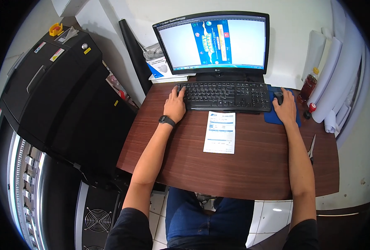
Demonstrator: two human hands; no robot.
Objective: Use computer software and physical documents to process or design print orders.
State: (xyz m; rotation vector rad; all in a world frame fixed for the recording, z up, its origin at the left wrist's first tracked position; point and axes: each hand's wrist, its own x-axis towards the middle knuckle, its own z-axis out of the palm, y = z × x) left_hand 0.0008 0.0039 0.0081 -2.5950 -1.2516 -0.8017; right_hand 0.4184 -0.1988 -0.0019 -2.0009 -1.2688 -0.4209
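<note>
Brown desk (pixel 181 154): screen work under way

Left hand (pixel 175 105): fingers loosely spread on the left end of the black keyboard (pixel 226 95), gripping nothing. Right hand (pixel 286 109): holding the mouse (pixel 279 97), on the blue mat (pixel 272 118). Screen (pixel 245 46): behind the keyboard, blue design (pixel 212 41) open; I judge it mid-edit, how much remains I cannot tell. Paper (pixel 219 135): flat before the keyboard, untouched.

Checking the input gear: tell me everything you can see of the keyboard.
The keyboard is long, black and plastic-looking, with pale markings and a number pad on the right. It lies on the brown desk before the monitor, a blue mouse pad at its right end. The left hand touches its left end; whether any key is pressed can't be told.
</note>
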